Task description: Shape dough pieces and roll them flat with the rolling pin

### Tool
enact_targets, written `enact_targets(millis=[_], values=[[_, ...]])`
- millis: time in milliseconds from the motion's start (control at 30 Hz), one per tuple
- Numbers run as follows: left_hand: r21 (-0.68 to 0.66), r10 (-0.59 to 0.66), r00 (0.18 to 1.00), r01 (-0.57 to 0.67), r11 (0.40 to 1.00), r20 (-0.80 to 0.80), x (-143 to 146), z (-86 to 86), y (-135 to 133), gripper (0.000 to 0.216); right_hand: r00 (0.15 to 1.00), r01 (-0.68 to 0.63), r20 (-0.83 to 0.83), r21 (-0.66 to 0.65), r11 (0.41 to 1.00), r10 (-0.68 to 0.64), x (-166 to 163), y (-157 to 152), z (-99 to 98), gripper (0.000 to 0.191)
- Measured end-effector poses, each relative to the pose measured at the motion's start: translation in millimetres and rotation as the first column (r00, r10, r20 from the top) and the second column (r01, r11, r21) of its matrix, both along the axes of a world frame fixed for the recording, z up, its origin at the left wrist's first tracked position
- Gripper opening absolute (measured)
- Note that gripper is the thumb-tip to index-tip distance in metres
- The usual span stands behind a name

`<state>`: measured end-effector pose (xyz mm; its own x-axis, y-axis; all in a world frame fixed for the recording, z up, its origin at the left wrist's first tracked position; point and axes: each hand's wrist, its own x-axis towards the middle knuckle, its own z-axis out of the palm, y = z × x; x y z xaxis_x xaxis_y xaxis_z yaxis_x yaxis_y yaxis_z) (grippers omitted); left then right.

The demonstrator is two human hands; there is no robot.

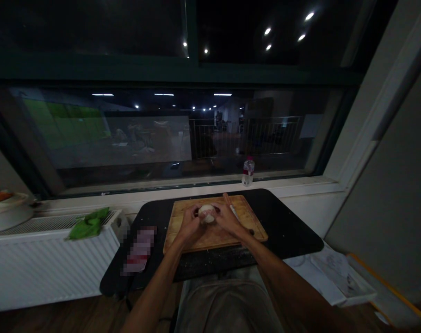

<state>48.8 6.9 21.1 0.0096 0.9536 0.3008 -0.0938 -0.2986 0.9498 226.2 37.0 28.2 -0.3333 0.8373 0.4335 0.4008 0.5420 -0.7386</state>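
Dough ball point(207, 215): located over the far half of the cutting board point(177, 223), near its middle; whether it rests on the wood or is lifted slightly cannot be determined. Left hand point(190, 221): partly closed, fingers curved around the ball's left side. Right hand point(225, 216): likewise partly closed, cupped on the right side. Opposed contact presumably supports the soft, rounded mass evenly and limits rolling. Both forearms reach over the board's near edge, which keeps the grip centred.

Knife point(233, 211): lies toward the board's far right, its handle at the far edge, just beside the right hand; this position probably keeps it accessible yet outside the grip. Pixelated packet point(141, 249): left of the board on the black worktop point(283, 222), seemingly set aside to leave the wood for handling. Bottle point(248, 172): stands upright on the sill beyond the board, likely clear of elbow movement.
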Motion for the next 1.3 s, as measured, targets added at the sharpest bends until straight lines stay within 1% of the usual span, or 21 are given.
enact_targets(millis=[133,200,267,367,467,567,733,867,967,1067,1300], values=[[-0.011,-0.006,1.0,0.006,1.0,0.03,-3,-7.3,2,0.045,1.0,0.003,-0.002,-0.01,1.0,-0.003,-2,1,-4.4,0.024],[-0.008,-0.012,0.999,0.012,1.0,0.034,-5,-6.6,5,0.046,0.999,-0.01,-0.054,-0.026,1.0,0.009,-3,4,-5.2,0.023],[0.018,-0.004,1.0,0.004,1.0,0.004,-8,-3.2,10,0.049,0.987,-0.049,-0.157,-0.048,0.998,0.041,-3,7,-4.5,0.024],[0.047,0.054,0.998,-0.053,0.997,-0.021,-11,3.0,18,0.054,0.937,-0.097,-0.342,-0.077,0.992,0.065,-3,9,-0.4,0.037],[0.077,0.096,0.995,-0.096,0.992,-0.004,-12,6.4,21,0.052,0.905,-0.123,-0.419,-0.096,0.988,0.072,-3,7,5.2,0.051],[0.118,0.101,0.995,-0.098,0.988,-0.024,-9,8.4,18,0.05,0.91,-0.127,-0.407,-0.088,0.988,0.08,-1,0,9.4,0.055],[0.143,0.15,0.985,-0.137,0.98,-0.089,-1,16.2,6,0.05,0.939,-0.067,-0.339,-0.019,0.998,0.057,-1,-12,10.9,0.05],[0.156,0.144,0.988,-0.134,0.979,-0.058,2,20.9,-4,0.045,0.926,-0.015,-0.377,-0.013,1.0,0.009,-4,-13,10.2,0.046],[0.155,0.138,0.99,-0.135,0.979,-0.008,1,19.8,-7,0.042,0.912,-0.006,-0.411,-0.028,1.0,-0.007,-6,-13,8.2,0.045],[0.128,0.142,0.99,-0.14,0.982,-0.005,0,16.9,-7,0.042,0.908,-0.005,-0.42,-0.033,0.999,-0.009,-7,-15,5.9,0.043],[0.119,0.12,0.993,-0.118,0.986,-0.016,0,16.9,-8,0.043,0.94,0.004,-0.342,0.021,1.0,0.004,-6,-25,8.0,0.036]])
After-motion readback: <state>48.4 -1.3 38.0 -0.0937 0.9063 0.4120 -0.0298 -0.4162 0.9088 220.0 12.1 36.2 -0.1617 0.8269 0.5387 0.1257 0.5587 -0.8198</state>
